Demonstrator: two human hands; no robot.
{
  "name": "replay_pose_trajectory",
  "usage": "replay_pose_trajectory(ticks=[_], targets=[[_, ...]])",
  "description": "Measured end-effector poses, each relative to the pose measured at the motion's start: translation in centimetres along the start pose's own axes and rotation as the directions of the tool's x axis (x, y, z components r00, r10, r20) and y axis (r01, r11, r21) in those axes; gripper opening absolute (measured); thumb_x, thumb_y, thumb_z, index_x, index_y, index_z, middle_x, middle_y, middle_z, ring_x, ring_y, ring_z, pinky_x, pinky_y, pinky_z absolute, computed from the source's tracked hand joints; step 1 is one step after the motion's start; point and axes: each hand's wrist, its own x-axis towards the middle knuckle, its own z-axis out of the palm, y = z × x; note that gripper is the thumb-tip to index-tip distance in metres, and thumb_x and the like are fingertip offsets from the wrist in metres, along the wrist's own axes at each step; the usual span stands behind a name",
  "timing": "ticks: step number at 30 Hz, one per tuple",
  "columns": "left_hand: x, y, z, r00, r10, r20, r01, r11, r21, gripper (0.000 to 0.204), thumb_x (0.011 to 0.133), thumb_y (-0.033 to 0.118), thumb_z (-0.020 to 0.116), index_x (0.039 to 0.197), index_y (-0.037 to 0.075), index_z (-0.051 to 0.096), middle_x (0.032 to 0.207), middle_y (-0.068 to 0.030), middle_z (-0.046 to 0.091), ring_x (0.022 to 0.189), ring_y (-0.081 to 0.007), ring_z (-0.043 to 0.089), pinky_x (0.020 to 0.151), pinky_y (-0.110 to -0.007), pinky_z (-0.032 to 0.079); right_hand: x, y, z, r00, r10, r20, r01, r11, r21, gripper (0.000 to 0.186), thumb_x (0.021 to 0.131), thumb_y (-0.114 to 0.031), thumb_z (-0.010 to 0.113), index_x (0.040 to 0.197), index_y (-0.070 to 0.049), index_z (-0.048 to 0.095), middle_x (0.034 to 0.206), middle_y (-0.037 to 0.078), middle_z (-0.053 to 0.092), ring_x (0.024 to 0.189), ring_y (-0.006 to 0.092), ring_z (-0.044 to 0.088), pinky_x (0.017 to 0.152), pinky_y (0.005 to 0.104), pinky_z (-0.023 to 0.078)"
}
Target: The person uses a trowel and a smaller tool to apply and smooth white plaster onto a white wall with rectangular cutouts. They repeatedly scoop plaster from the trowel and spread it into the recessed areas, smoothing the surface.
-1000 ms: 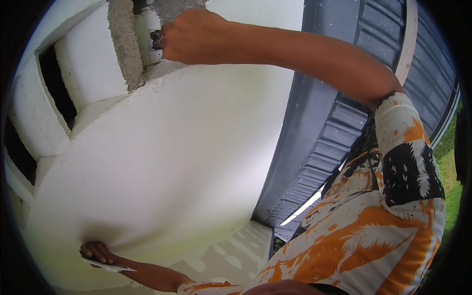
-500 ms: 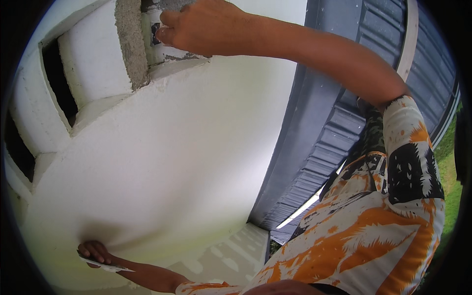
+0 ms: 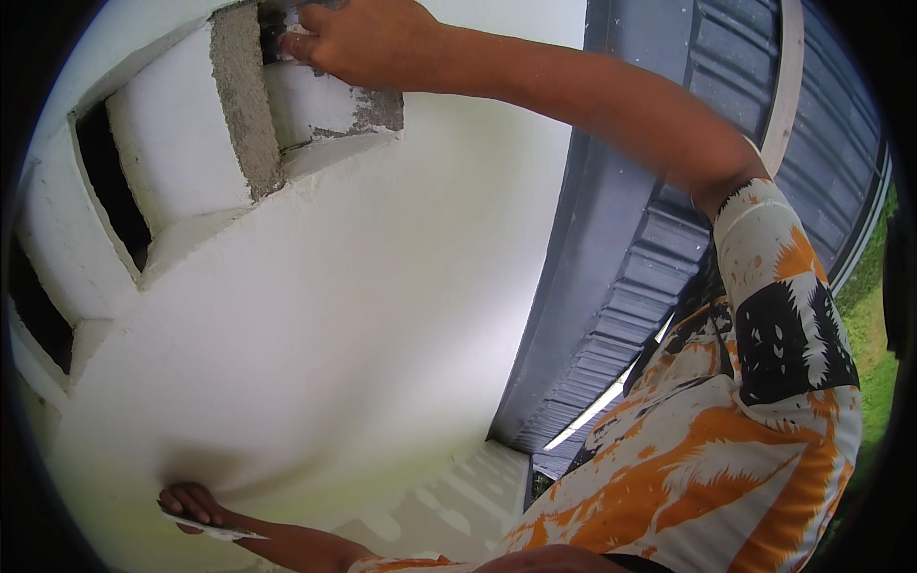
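1. Head view: step in hand looks like surface work on the far white block; next move likely calls for steady fingertip control.
2. Right hand far, arm outstretched, fingers curled over block; can't tell whether gripping.
3. Left hand near left, closed on white-smeared flat blade.

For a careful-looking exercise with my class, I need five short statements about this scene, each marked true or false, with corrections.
1. The left hand holds a flat, thin tool. True.
2. The right hand is lower in the picture than the left. False: it is higher.
3. A rough grey strip borders a white wall panel. True.
4. Green grass shows at the picture's left edge. False: it shows toward the right edge.
5. The patterned shirt includes orange. True.
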Motion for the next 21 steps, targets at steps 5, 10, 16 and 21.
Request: replay_pose_trajectory(ticks=[5,10,16,21], targets=[[-0.9,0.0,0.7,1.000,-0.019,-0.007,0.019,1.000,-0.004,0.039,0.080,-0.003,0.071,0.115,-0.003,0.053,0.073,-0.0141,0.061,0.048,-0.0259,0.061,0.033,-0.030,0.046,0.2,-0.6,-3.7,0.991,-0.015,0.133,0.019,0.999,-0.026,0.015,0.086,-0.010,0.060,0.088,0.002,0.068,0.084,0.018,0.065,0.065,0.0270,0.068,0.049,0.0395,0.054],[-0.9,0.2,-0.2,1.000,-0.021,0.013,0.021,1.000,0.003,0.041,0.080,-0.002,0.072,0.116,-0.003,0.052,0.072,-0.0141,0.060,0.048,-0.0259,0.062,0.033,-0.031,0.048,0.6,-0.2,-3.8,0.992,-0.030,0.122,0.034,0.999,-0.038,0.013,0.085,-0.009,0.061,0.083,0.001,0.068,0.084,0.018,0.065,0.066,0.0278,0.069,0.049,0.0390,0.054],[-0.6,-0.2,0.3,0.999,-0.033,0.021,0.033,0.999,0.003,0.039,0.082,0.000,0.073,0.115,-0.002,0.052,0.073,-0.0137,0.060,0.048,-0.0265,0.063,0.035,-0.031,0.051,0.2,-0.4,-3.8,0.995,-0.055,0.083,0.056,0.998,-0.018,0.012,0.084,-0.009,0.062,0.086,0.001,0.068,0.084,0.017,0.065,0.066,0.0291,0.069,0.048,0.0393,0.054],[-1.9,0.3,-0.4,1.000,-0.016,-0.006,0.015,1.000,-0.024,0.040,0.082,-0.004,0.070,0.117,-0.005,0.052,0.076,-0.0175,0.061,0.050,-0.0300,0.064,0.039,-0.034,0.056,0.9,-0.2,-4.3,0.993,-0.074,-0.086,0.078,0.996,0.047,0.017,0.084,-0.010,0.063,0.093,0.004,0.067,0.078,0.020,0.065,0.064,0.0332,0.068,0.051,0.0425,0.053]])
